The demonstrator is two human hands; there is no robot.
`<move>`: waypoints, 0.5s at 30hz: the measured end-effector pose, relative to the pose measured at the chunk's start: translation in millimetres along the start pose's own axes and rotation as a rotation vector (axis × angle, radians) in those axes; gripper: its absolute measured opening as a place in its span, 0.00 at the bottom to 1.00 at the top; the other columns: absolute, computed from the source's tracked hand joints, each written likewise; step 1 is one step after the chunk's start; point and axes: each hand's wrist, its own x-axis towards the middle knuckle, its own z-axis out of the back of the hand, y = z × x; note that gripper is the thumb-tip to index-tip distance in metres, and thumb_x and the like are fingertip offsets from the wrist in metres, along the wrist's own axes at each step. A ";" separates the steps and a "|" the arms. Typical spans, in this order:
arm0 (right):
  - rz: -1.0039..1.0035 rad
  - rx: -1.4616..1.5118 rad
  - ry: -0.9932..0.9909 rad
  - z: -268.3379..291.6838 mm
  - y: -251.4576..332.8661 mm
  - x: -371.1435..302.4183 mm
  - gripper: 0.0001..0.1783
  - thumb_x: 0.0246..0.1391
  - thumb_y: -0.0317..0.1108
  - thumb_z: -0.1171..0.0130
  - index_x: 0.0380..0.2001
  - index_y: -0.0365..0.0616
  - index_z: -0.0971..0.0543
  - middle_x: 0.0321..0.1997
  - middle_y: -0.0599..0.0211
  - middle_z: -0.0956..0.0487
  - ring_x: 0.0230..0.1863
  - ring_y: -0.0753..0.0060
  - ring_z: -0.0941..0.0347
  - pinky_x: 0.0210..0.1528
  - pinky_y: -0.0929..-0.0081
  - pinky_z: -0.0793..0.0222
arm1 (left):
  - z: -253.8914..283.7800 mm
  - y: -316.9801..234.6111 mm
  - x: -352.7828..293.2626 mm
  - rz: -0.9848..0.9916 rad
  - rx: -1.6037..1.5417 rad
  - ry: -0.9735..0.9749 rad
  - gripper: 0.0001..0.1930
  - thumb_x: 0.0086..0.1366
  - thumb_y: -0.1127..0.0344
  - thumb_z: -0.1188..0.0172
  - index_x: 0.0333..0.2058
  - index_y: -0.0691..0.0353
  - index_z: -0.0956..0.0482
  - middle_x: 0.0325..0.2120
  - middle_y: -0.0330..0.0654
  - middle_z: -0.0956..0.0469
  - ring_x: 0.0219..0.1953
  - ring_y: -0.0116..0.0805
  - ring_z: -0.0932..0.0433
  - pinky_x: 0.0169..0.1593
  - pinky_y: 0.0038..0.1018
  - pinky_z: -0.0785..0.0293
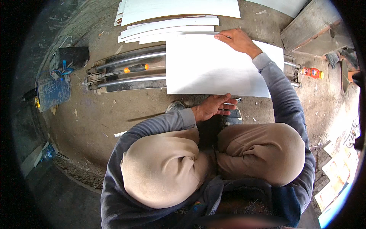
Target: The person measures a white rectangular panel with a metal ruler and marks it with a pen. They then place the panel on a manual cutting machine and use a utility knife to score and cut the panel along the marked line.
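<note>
A large white tile (213,66) lies across the two metal rails of a tile cutter (131,80) on the ground in front of me. My right hand (240,41) is closed at the tile's far edge, thumb and forefinger together there. Beside the near edge is my left hand (212,107), palm partly up and fingers curled around a thin, pale, pen-like stick (231,103). Its thumb comes close to the tile; whether they touch I cannot tell. An orange-and-black handle (136,68) rests between the rails, left of the tile.
Cut white strips (171,28) and a larger white tile (179,9) lie beyond the cutter. An orange bottle (312,73) is at its right end. A black bag (74,56) and a dusty blue container (55,91) sit at left. A concrete block (310,28) stands far right.
</note>
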 end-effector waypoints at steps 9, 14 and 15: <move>0.064 -0.068 -0.049 -7.4 -4.8 2.5 0.29 0.71 0.63 0.46 0.49 0.52 0.10 0.37 0.55 0.12 0.39 0.50 0.15 0.47 0.53 0.20 | 3.8 1.6 3.2 -0.008 0.082 -0.044 0.23 0.76 0.42 0.39 0.56 0.52 0.23 0.50 0.41 0.17 0.50 0.33 0.17 0.53 0.35 0.18; 0.301 -0.450 -0.568 12.5 11.3 -33.9 0.23 0.71 0.57 0.45 0.54 0.54 0.14 0.49 0.60 0.15 0.46 0.51 0.16 0.47 0.55 0.20 | 31.2 3.3 -9.4 -0.203 0.941 -0.171 0.21 0.74 0.43 0.37 0.46 0.58 0.18 0.34 0.42 0.18 0.34 0.36 0.20 0.40 0.34 0.22; 0.270 -0.312 -0.597 23.0 12.6 -56.5 0.20 0.71 0.53 0.42 0.50 0.51 0.15 0.44 0.59 0.14 0.43 0.51 0.16 0.44 0.60 0.19 | 41.0 4.3 -20.4 -0.289 1.157 -0.232 0.22 0.73 0.44 0.35 0.43 0.60 0.18 0.31 0.43 0.19 0.31 0.37 0.21 0.37 0.35 0.24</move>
